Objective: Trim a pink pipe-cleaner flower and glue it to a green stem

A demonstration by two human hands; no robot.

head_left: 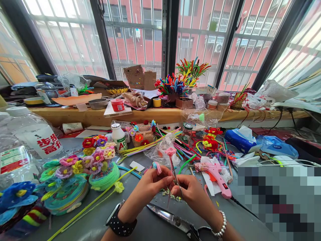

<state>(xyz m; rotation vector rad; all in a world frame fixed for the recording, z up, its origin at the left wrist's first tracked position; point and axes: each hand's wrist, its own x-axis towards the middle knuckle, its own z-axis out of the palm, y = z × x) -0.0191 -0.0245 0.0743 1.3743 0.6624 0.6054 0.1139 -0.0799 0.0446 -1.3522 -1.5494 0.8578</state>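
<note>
Pink pipe-cleaner flower [171, 151] stands pinched by both left hand [151, 187] and right hand [193, 194], lower stem hidden behind them.

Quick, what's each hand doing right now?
Left hand: closed, pinching the stem of the pink flower.
Right hand: closed, pinching the same stem lower down.
</note>
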